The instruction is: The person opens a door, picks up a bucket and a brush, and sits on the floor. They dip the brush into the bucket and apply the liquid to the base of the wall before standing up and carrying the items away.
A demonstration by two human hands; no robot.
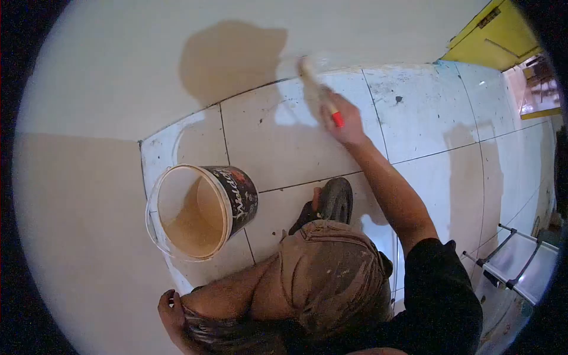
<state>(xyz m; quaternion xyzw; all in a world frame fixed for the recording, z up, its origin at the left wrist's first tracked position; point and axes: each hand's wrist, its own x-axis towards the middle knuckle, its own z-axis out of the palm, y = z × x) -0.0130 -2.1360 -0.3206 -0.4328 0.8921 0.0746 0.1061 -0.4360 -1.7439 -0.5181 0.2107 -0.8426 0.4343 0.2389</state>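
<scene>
My right hand (346, 121) is closed round the handle of a paintbrush (310, 76) with a red handle end. The brush's head is at the foot of the pale wall (367, 29), where it meets the tiled floor; the bristles are blurred. My left hand (171, 316) hangs beside my bent knee at the lower left. Its fingers are loosely curled, with a small gap at the thumb and nothing visible in them. Left of my foot stands a paint bucket (239, 198), tipped in view toward me, with light beige paint inside and its wire handle hanging down.
White floor tiles (426, 127) with dark joints and specks run along the wall. A yellow door (497, 35) is at the upper right beside an opening. A metal-framed step stool or ladder (515, 266) stands at the right. My sandalled foot (335, 201) is near the bucket.
</scene>
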